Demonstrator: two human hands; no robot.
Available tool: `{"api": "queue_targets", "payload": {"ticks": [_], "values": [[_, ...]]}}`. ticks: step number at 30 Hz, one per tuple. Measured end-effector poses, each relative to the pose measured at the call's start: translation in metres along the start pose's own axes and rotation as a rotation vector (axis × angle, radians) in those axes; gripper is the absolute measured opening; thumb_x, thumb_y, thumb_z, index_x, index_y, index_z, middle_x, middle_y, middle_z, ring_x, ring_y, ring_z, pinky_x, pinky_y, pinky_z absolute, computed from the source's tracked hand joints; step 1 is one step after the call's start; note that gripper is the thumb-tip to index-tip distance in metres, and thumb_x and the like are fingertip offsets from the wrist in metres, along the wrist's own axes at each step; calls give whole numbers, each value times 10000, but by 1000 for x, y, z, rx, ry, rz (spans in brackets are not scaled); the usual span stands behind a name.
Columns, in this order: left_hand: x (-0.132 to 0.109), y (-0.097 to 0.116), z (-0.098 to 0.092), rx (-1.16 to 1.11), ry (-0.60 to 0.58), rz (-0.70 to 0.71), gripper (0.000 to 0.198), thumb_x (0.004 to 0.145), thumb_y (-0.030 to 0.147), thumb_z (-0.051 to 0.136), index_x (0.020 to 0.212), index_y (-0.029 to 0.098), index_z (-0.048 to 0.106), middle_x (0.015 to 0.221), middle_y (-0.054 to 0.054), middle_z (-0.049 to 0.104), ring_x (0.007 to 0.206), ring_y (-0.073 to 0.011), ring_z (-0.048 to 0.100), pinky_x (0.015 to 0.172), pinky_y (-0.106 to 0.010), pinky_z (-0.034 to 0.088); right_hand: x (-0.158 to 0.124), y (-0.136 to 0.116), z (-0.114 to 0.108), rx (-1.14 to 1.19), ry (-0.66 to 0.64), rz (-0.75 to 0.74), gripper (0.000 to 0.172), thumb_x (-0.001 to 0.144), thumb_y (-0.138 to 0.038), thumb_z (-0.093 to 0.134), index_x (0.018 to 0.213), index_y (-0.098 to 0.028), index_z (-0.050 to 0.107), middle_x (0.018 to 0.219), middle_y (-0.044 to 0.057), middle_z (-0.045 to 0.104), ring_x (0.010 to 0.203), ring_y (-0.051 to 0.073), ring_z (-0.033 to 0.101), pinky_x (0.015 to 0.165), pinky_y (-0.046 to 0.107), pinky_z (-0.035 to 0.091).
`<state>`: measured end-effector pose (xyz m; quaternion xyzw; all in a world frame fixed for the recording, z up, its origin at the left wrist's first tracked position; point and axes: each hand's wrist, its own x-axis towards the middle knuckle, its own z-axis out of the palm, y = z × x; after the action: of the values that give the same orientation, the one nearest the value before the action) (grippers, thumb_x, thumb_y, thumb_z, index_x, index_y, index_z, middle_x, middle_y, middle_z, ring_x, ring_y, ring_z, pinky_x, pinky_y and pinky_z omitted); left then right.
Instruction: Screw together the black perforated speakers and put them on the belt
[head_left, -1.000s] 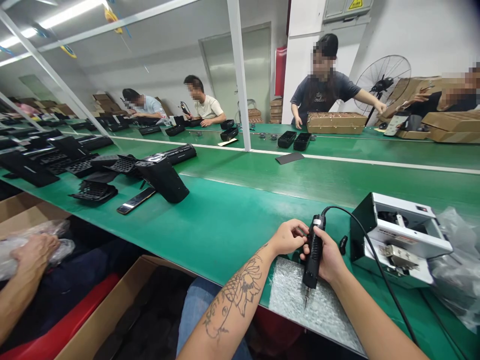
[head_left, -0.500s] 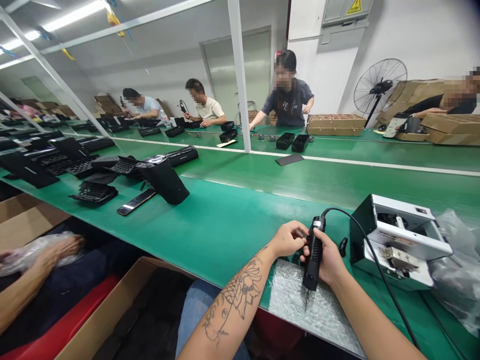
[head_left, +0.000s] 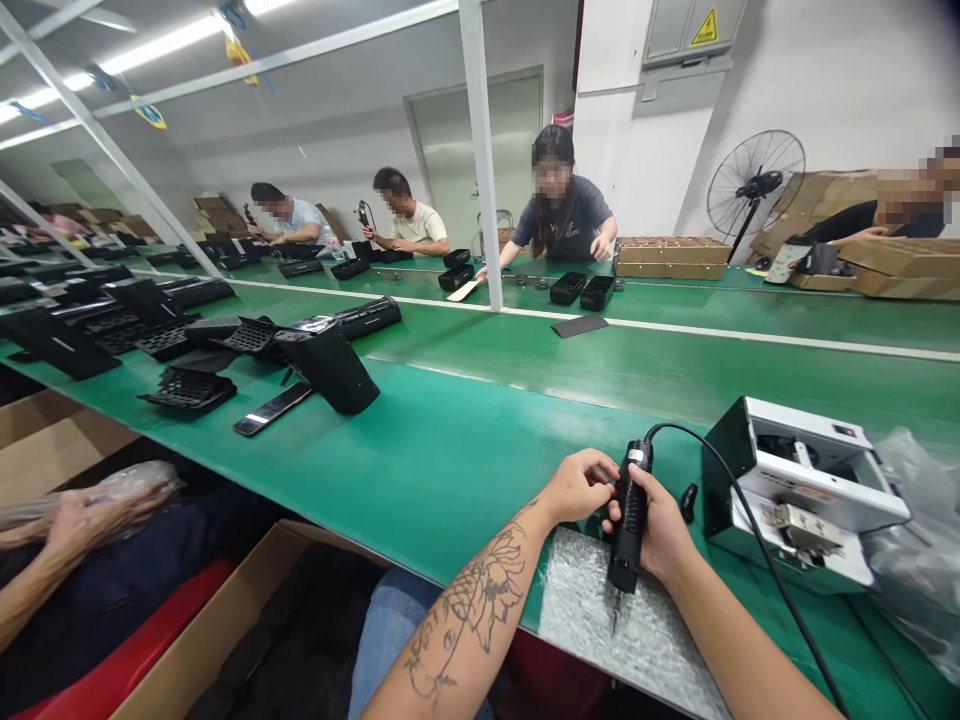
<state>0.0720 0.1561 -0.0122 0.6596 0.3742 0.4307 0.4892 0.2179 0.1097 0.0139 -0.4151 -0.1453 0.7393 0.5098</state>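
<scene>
My right hand [head_left: 664, 525] is wrapped around a black electric screwdriver [head_left: 628, 530], thumb along its upper body. The tool tilts with its bit pointing down, above a sheet of bubble wrap [head_left: 577, 590] at the table's front edge. A cord runs from its top toward the right. My left hand [head_left: 581, 485] is closed beside the screwdriver, its bent fingertips up against the tool's left side. Whatever those fingers pinch, if anything, is hidden. A small black part [head_left: 688, 502] lies just right of my right hand.
A white-and-black machine [head_left: 802, 490] stands at right, with clear plastic bags [head_left: 919, 560] beside it. Black housings [head_left: 330, 365] and a phone [head_left: 271, 408] lie at left on the green table [head_left: 420, 450]. Co-workers sit opposite; another person's hands [head_left: 97, 515] hold plastic at lower left.
My hands and the screwdriver stay nearly still. The co-worker opposite has leaned forward and reached to a pale flat sheet. At lower left, the other person's hands have shifted with the plastic.
</scene>
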Motion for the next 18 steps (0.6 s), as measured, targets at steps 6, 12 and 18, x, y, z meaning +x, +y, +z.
{"api": "queue_targets", "payload": {"ticks": [6, 12, 18], "values": [[0, -2, 0, -7, 2, -9, 264, 700, 36, 636, 930, 131, 721, 1065, -66, 723, 796, -113, 674, 753, -223, 559, 0, 0, 1, -7, -4, -4, 266, 937, -417, 666, 904, -152, 667, 676, 8, 652, 478, 120, 564, 470, 288, 586], [0, 0, 0, -10, 3, -20, 271, 698, 39, 632, 936, 133, 720, 1052, -61, 722, 799, -116, 677, 747, -222, 560, -2, -1, 2, -7, -1, -6, 250, 940, -403, 661, 913, -154, 664, 680, 7, 652, 475, 123, 567, 470, 287, 586], [0, 0, 0, -17, -6, -31, 264, 698, 41, 627, 930, 134, 711, 1057, -59, 720, 801, -117, 683, 746, -224, 560, -2, -2, 3, -7, -2, -2, 242, 946, -397, 652, 914, -158, 665, 695, 7, 658, 475, 120, 564, 475, 287, 586]]}}
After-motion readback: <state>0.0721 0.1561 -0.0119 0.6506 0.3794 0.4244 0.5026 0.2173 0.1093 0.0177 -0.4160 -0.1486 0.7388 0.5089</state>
